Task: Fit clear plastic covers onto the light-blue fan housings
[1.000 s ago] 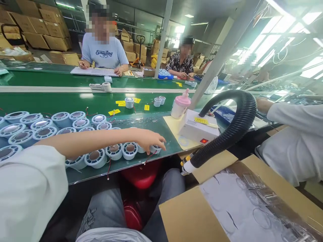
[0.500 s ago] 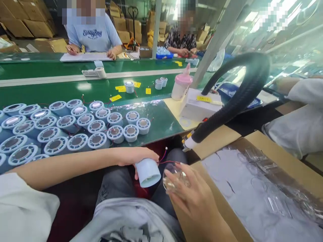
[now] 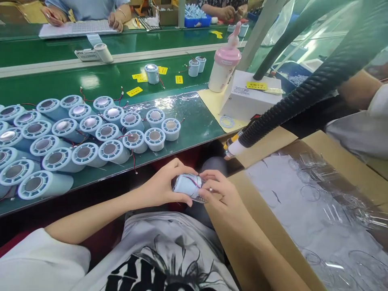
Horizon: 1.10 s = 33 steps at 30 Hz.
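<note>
Over my lap, my left hand is closed round the left end of a light-blue cylindrical housing with thin dark red wires along its side. My right hand grips a clear plastic cup at the housing's right end. The cup seems to reach over part of the housing; how far is hard to see behind my fingers. A small white connector shows by the right fingers. Many similar housings, such as this near one, lie on the green bench, their slotted rings and metal discs facing me.
A cardboard box of clear plastic cups stands at my right. Above it, a black flexible hose arches from a white box. A pink-lidded bottle stands beside that. Co-workers' hands are across the bench; another person sits at right.
My two hands have come together. The housing has turned onto its side and the clear cup now meets its end. The view has tilted down.
</note>
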Tool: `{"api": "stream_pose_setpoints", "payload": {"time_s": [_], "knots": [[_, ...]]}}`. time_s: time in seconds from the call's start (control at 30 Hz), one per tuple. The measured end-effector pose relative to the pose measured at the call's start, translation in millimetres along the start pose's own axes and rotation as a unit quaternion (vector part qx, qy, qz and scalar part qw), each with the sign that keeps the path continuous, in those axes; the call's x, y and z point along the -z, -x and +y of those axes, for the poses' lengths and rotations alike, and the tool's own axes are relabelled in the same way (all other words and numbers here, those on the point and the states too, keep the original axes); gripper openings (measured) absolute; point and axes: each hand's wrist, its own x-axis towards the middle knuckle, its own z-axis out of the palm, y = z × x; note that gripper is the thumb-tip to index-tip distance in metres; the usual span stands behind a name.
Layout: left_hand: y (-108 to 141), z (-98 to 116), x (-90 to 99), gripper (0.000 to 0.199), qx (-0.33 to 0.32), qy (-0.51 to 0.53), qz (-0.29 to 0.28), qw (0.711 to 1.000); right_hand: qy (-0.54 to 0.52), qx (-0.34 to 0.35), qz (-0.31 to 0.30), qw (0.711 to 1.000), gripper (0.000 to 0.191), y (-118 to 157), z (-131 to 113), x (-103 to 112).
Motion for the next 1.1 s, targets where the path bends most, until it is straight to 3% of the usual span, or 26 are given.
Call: {"api": "stream_pose_setpoints", "payload": {"time_s": [0.17, 0.3, 0.37, 0.43, 0.5, 0.6, 0.77, 0.93, 1.0, 1.1], "knots": [[4.5, -17.4, -8.4, 0.069, -0.045, 0.033, -0.022, 0.998, -0.106, -0.09, 0.05, 0.989, 0.026, -2.8, 0.6, 2.2], [9.3, -16.3, -14.0, 0.069, -0.013, 0.179, -0.063, 0.982, -0.207, -0.114, 0.067, 0.969, 0.033, -4.2, 3.3, 7.0], [11.6, -13.0, -15.7, 0.067, 0.032, 0.253, -0.067, 0.965, -0.22, -0.089, 0.046, 0.97, 0.024, -2.9, 5.0, 9.0], [13.6, -9.6, -16.1, 0.067, 0.081, 0.314, -0.061, 0.944, -0.16, -0.023, 0.012, 0.987, 0.01, 0.3, 7.7, 10.0], [15.3, -6.8, -15.5, 0.067, 0.12, 0.353, -0.058, 0.926, -0.054, 0.058, -0.008, 0.997, 0.037, 4.9, 11.1, 10.1], [17.4, -4.2, -12.7, 0.068, 0.136, 0.354, -0.073, 0.922, 0.046, 0.124, -0.005, 0.991, 0.042, 11.7, 15.9, 9.5], [21.2, -1.2, -4.8, 0.075, 0.068, 0.287, -0.091, 0.951, -0.049, 0.089, -0.027, 0.994, 0.045, 16.8, 17.5, 9.8], [18.7, -6.2, -5.6, 0.079, 0.05, 0.336, -0.086, 0.937, -0.128, 0.039, -0.039, 0.99, 0.044, 16.1, 20.2, 9.2], [8.4, -12.6, -12.0, 0.081, 0.063, 0.382, -0.065, 0.92, -0.172, 0.025, -0.01, 0.985, 0.041, 14.6, 27.5, 4.5], [-20.4, -23.5, -26.6, 0.076, 0.093, 0.448, -0.016, 0.889, -0.238, 0.001, 0.096, 0.967, 0.044, 10.7, 46.4, -6.6]]}}
